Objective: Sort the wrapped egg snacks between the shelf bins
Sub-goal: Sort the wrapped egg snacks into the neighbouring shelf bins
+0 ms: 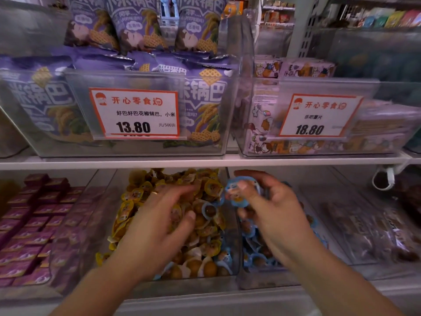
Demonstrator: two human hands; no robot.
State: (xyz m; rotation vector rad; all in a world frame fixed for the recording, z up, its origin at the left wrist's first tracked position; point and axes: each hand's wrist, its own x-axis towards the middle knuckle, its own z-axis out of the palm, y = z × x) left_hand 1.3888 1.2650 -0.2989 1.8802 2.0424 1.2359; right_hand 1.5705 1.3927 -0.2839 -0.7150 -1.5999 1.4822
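Blue wrappers: a small bunch of blue-wrapped egg snacks (241, 193) sits pinched in the right hand (273, 213), raised over the divider between the two clear bins.
Right fingers: curled round that blue bunch, thumb pressing on top; more may be tucked in the palm, hard to tell.
Left hand (157, 226): low in the yellow bin (118, 179), fingers spread and relaxed, resting on the heap, gripping nothing that I can see.
Yellow bin contents: mostly yellow-wrapped egg snacks (134, 195), but strays are in there, including one blue-wrapped stray (208, 210) just beside the left thumb and a few more blue ones near the front edge.
Blue bin (262, 282): to the right, touching the yellow bin, holding the blue pile under the right wrist.
Step in hand: looks like picking blue ones out of the yellow heap and carrying them across.
Next move: probably drop the bunch into the blue bin, which calls for clearing the divider and opening the fingers over the pile; then the left hand can rake out that stray.
Surroundings: purple boxes (34, 224) lie to the left, price tags (134, 112) on the shelf above.
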